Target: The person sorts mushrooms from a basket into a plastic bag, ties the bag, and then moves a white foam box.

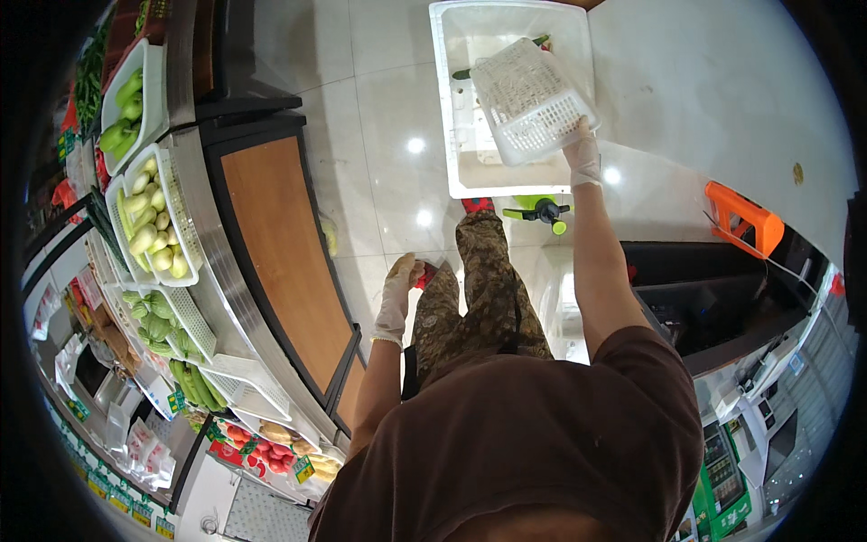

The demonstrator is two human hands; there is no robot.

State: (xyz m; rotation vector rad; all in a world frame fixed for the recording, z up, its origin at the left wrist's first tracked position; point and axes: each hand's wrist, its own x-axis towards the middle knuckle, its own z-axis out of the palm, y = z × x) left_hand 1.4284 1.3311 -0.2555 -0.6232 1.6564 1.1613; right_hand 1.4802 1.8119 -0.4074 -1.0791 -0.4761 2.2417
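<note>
My right hand [581, 154], in a thin translucent glove, grips the near right corner of a white perforated plastic basket [525, 98]. The basket is tilted over a large white plastic tub [443, 135], and no produce shows in it. A dark green vegetable [462, 74], perhaps a cucumber, pokes out at the basket's left. More green and red bits [542, 42] show past its far edge; the rest is hidden beneath. My left hand [404, 271], gloved too, hangs beside my leg, above a red shoe [425, 276]. Its fingers are bent, and whether they hold anything is unclear.
Left stands a metal-edged display counter [223, 284] with baskets of pale green squash [152, 223], peppers [125, 115] and striped gourds [159, 318]. A green-and-black spray bottle [545, 211] stands just below the tub. An orange plastic object [748, 220] is at right, by a dark recess.
</note>
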